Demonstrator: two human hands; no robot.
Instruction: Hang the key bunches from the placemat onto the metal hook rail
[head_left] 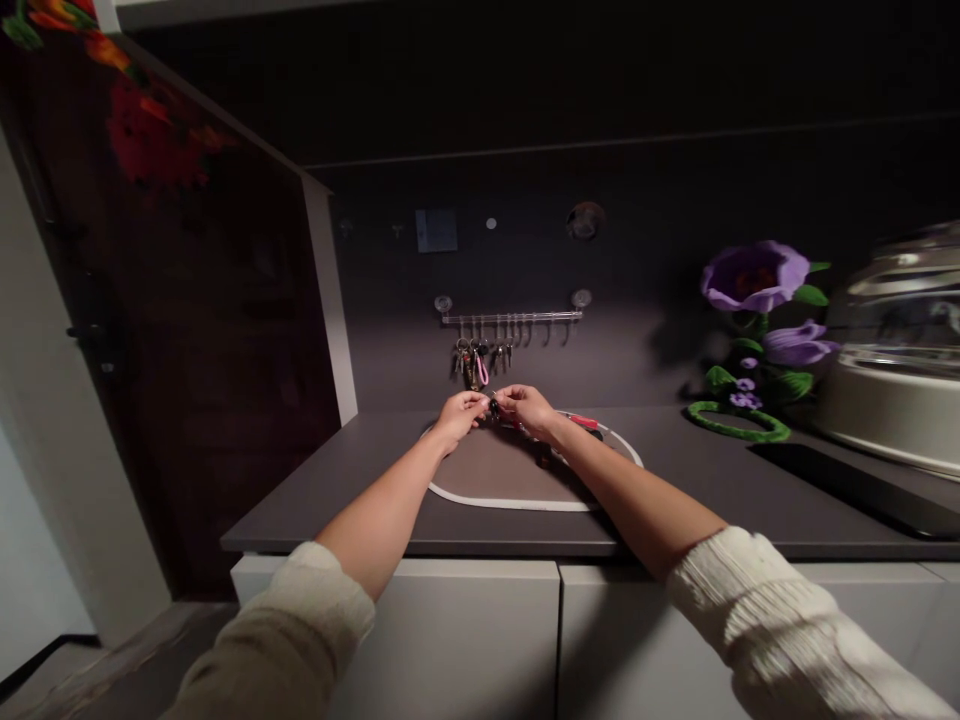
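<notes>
Both hands meet over the far part of an oval mat with a white rim (517,503). My left hand (461,413) is closed, thumb and fingertips pinched on one side of a small dark key ring (493,407). From the other side my right hand (527,408) pinches the same key ring; its details are too small to make out. Just behind the hands, several keys (472,362) and a pink loop (482,371) hang from a clear hook rail (512,318) on the wall. A red-handled thing (583,422) lies on the mat, partly hidden by my right forearm.
The mat lies on a dark grey counter (360,500) above light cabinet doors (465,630). To the right stand a purple flower decoration (757,275), a flat black slab (855,490) and a rounded cream appliance (892,400). At left is a dark door (225,400). A dark cabinet overhangs the counter.
</notes>
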